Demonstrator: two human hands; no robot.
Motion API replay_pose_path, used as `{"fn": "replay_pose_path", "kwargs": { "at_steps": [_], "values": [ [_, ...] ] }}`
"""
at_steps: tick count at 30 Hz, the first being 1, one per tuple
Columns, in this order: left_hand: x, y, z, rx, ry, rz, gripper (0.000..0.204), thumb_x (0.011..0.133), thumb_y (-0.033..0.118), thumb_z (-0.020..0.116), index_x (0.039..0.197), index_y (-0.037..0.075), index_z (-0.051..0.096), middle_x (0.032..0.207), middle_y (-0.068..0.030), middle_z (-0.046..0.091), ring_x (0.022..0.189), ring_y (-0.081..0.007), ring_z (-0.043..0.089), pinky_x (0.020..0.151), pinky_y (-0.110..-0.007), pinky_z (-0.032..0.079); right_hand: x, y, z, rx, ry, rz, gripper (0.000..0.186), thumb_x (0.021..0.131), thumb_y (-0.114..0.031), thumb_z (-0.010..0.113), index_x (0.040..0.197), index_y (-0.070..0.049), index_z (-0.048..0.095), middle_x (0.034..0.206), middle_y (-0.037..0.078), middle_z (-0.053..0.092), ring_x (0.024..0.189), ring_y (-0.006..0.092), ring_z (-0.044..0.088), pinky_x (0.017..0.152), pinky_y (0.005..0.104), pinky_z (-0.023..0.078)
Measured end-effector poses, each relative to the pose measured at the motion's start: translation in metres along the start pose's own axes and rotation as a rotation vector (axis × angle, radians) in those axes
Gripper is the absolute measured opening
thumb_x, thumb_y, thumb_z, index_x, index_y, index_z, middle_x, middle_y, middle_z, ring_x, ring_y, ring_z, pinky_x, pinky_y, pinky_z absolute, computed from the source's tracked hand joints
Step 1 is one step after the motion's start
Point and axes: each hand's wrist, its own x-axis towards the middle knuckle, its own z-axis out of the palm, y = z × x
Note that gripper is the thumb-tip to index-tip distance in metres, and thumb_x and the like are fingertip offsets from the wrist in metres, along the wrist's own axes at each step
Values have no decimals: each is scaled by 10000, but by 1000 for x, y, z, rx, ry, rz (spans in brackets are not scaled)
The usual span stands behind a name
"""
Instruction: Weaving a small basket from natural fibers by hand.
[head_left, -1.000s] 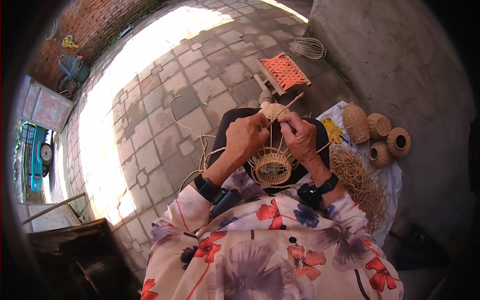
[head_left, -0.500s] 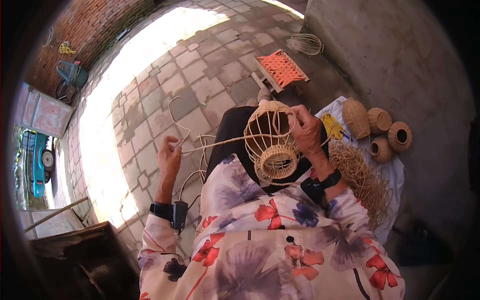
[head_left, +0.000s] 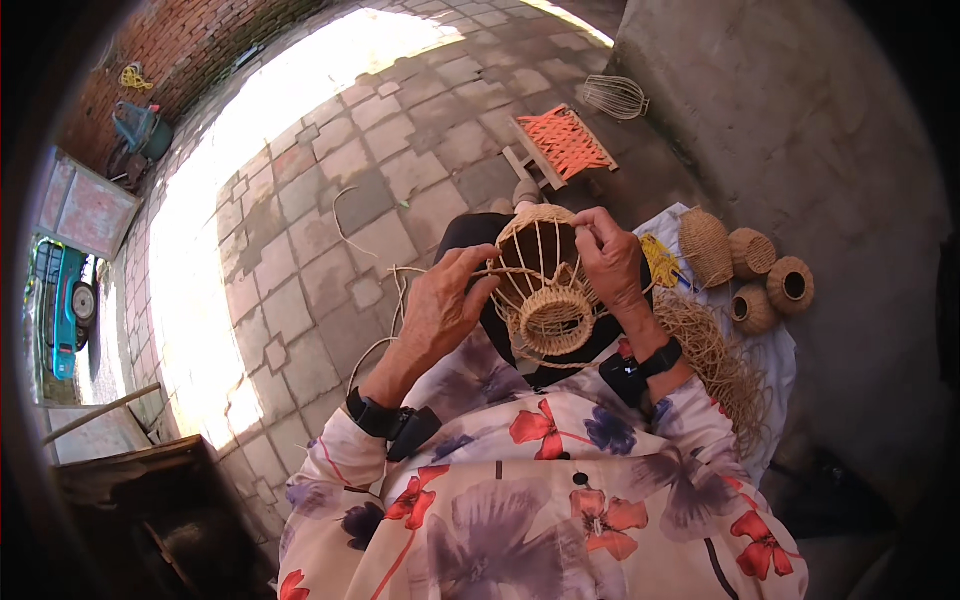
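An unfinished round basket (head_left: 553, 298) of straw-coloured cord rests on my lap. It has a woven base at the far end, bare upright ribs round its middle and a thick woven collar facing me. My left hand (head_left: 447, 295) is at the basket's left side, thumb and fingers closed on a twisted cord (head_left: 520, 271) that crosses the ribs. My right hand (head_left: 608, 258) pinches the basket's frame at the upper right; its fingertips partly hide what they grip. Loose cord trails from the left side of the basket down past my left forearm.
On a white cloth (head_left: 775, 385) to my right lie a heap of loose cord (head_left: 700, 350), a yellow bundle (head_left: 658, 262) and several finished woven pots (head_left: 706, 245). Ahead stand an orange-strapped stool (head_left: 563, 142) and a wire frame (head_left: 615, 97). A dark wooden piece (head_left: 130, 500) is at lower left.
My left hand has come in rightward from out at the side to the basket, bringing the once-stretched cord close to the ribs. My right hand stays at the basket's upper right.
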Motion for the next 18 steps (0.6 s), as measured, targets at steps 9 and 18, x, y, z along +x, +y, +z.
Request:
{"fn": "replay_pose_path", "kwargs": {
  "at_steps": [9,18],
  "values": [
    [-25,-19,-14,-237,-243,-253,221,920,194,590,878,-17,637,715,-72,622,679,-125,565,632,-296,461,-1,2,-2,-33,11,32,105,840,-103,553,889,-84,643,611,127,601,561,277,631,514,359,455],
    [-49,-36,-7,-415,-218,-354,237,932,202,564,902,-9,667,776,-79,645,772,-133,586,686,-275,454,-2,-1,2,-27,45,2,115,844,-99,548,891,-80,651,599,119,593,545,253,622,514,349,451]
  ]
}}
